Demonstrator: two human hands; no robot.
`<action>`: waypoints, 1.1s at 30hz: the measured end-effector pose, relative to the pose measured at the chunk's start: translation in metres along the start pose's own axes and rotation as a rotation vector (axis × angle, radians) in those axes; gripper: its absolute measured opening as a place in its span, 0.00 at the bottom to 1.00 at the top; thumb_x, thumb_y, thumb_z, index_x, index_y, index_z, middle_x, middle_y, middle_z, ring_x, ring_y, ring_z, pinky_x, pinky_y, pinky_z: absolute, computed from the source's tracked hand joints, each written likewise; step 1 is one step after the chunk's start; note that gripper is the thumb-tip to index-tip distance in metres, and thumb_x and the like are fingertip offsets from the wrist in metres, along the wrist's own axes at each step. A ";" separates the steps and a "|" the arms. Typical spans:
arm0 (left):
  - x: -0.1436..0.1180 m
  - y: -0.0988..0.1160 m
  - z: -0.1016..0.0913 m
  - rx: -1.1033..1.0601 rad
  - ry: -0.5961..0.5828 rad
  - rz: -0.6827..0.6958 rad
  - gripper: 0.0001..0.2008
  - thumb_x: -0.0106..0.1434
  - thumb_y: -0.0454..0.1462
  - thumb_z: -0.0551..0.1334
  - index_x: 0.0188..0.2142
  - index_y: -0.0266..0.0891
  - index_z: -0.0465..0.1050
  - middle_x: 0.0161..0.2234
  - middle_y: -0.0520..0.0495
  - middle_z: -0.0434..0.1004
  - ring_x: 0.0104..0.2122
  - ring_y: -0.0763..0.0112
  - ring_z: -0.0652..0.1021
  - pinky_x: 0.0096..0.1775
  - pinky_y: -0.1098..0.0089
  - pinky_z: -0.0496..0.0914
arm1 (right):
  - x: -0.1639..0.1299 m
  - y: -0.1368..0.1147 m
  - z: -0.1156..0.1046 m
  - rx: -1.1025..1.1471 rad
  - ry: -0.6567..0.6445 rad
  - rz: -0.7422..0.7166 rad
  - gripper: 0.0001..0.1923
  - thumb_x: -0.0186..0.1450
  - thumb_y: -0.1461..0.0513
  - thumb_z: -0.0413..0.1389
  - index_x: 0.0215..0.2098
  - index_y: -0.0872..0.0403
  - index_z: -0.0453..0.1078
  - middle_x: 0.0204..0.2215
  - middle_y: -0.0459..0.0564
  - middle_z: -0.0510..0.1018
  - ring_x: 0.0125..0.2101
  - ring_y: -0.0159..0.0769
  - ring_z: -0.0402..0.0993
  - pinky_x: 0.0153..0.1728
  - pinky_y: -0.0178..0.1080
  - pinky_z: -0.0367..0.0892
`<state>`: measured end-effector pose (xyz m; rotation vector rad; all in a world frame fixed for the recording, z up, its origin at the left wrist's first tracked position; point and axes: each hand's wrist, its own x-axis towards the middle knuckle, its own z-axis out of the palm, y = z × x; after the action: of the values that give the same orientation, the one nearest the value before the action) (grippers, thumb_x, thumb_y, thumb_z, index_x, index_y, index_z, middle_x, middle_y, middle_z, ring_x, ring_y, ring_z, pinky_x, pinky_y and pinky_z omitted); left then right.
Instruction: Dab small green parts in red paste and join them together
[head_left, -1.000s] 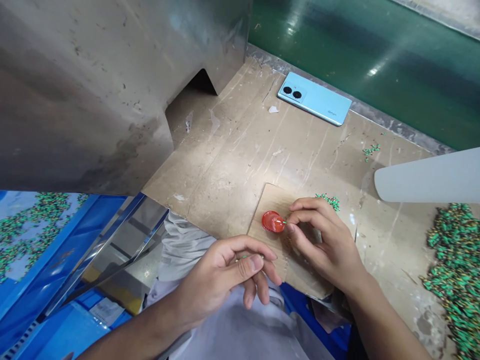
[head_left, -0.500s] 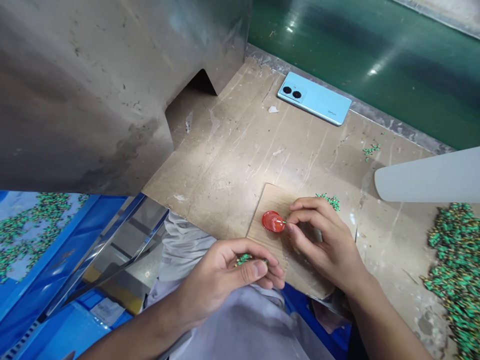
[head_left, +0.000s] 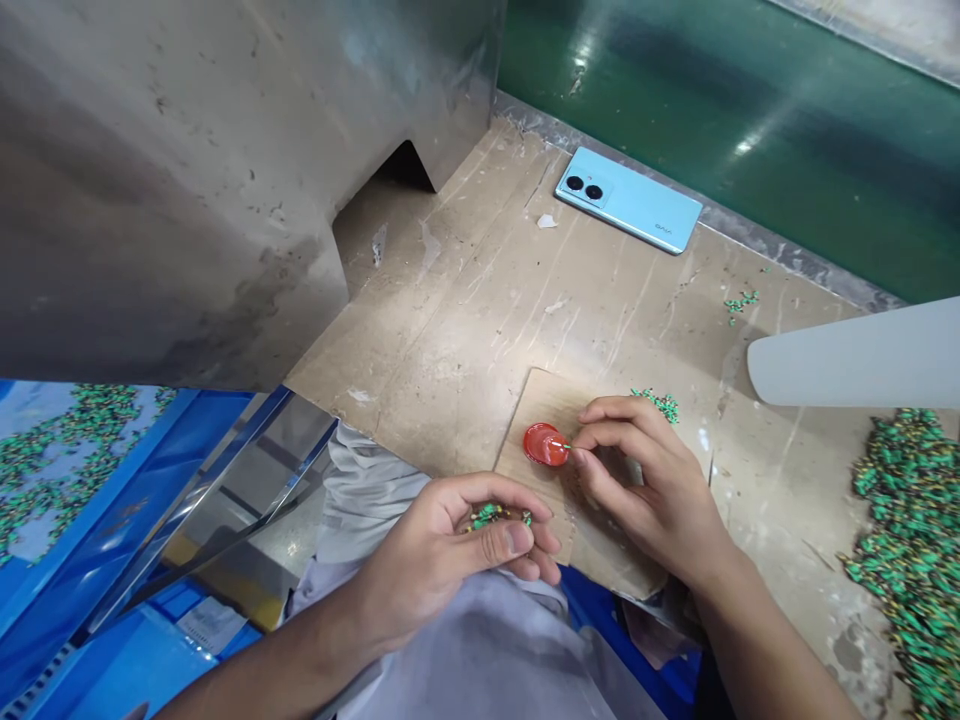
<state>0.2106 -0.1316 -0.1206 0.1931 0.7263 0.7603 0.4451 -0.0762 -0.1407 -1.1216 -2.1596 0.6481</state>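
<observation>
Dipping tiny green part in red cap, R hand pinching

Left hand cupped palm-up, fingers curled, thumb across. Right hand palm-down, fingertip pinch grip.

Your left hand and right hand are bare: no gloves, rings or watch visible. Both forearms are uncovered, with no sleeve reaching into view. Over your lap lies pale grey, creased fabric.
</observation>
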 end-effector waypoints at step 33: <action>0.006 -0.007 0.009 0.140 0.159 0.149 0.11 0.62 0.41 0.79 0.38 0.37 0.85 0.29 0.50 0.84 0.29 0.76 0.82 0.30 0.80 0.72 | 0.001 -0.026 -0.016 0.640 -0.062 0.378 0.09 0.77 0.59 0.59 0.36 0.49 0.74 0.37 0.48 0.76 0.37 0.34 0.75 0.34 0.34 0.71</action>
<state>0.2238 -0.1316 -0.1203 0.3190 0.9249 0.8734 0.4418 -0.0864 -0.1121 -1.1464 -1.5932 1.4329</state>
